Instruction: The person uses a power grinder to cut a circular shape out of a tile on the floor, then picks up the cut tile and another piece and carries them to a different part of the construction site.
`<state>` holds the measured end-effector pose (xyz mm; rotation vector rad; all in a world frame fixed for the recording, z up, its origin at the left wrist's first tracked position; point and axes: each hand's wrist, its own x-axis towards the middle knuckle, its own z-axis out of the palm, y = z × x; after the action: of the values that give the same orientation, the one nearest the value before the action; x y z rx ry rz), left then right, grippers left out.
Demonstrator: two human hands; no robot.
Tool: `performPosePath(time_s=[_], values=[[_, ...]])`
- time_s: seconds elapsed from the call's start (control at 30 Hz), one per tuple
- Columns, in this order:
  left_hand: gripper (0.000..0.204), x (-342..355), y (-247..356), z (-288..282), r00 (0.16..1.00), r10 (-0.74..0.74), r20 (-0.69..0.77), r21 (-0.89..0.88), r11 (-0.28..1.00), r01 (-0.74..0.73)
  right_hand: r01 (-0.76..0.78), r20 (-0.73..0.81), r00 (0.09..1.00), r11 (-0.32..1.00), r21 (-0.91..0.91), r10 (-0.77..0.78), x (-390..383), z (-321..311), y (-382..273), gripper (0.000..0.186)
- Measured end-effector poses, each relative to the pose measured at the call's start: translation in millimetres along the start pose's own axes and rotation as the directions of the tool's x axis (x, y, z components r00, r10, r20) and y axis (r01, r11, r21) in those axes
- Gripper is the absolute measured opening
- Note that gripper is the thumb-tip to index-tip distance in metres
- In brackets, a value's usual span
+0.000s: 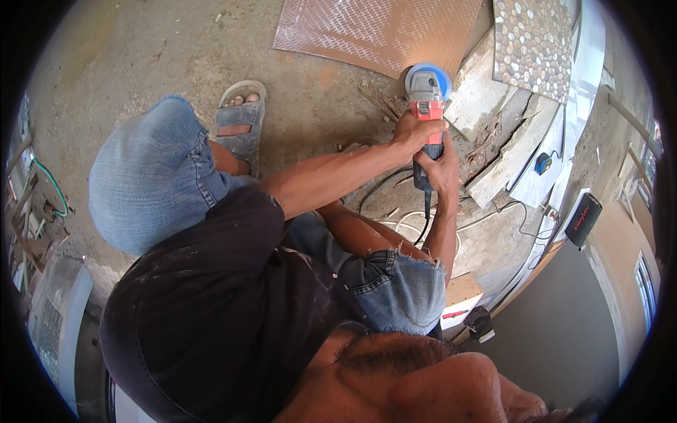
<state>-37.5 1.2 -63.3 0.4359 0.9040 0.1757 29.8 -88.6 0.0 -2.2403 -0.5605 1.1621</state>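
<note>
Both my hands hold a red and black angle grinder point(427, 109) with a grey metal head. My left hand point(415, 134) wraps round the red body just behind the head. Further back, my right hand point(443, 169) grips the black rear part, thumb along its side. A blue-faced disc point(443, 79) sits at the far end of the tool, by the lower right corner of a brown sheet point(374, 32) with a raised pattern. I cannot tell whether the disc touches the sheet or spins. A black cord point(427, 206) runs from the grinder's rear toward me.
Broken pale boards point(518, 151) and debris lie right of the grinder. Beyond them are a pebble-patterned panel point(532, 49), a blue and black tape measure point(543, 163) and a black box point(584, 220). Loose pale cable point(486, 220) curls near my right forearm. My sandalled foot point(241, 123) rests at left.
</note>
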Motion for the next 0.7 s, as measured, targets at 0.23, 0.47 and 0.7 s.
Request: performPosePath(time_s=[0.23, 0.47, 0.7], values=[[0.031, -8.5, -6.4, -7.4, 0.998, 0.029, -0.060, -0.018, 0.999, -0.030, 0.026, 0.024, 0.999, 0.998, -0.053, -0.024, -5.6, 6.0, -3.4, 0.074], [0.033, -5.7, -8.2, -13.2, 0.997, -0.028, -0.066, 0.022, 0.999, 0.029, 0.003, 0.024, 1.000, 0.998, -0.059, -0.002, -4.7, 9.1, -5.4, 0.077], [0.029, -0.2, -7.3, -5.7, 0.996, -0.019, -0.082, 0.002, 1.000, 0.019, -0.026, 0.009, 1.000, 0.999, 0.028, 0.025, -1.4, 8.1, 4.4, 0.075]])
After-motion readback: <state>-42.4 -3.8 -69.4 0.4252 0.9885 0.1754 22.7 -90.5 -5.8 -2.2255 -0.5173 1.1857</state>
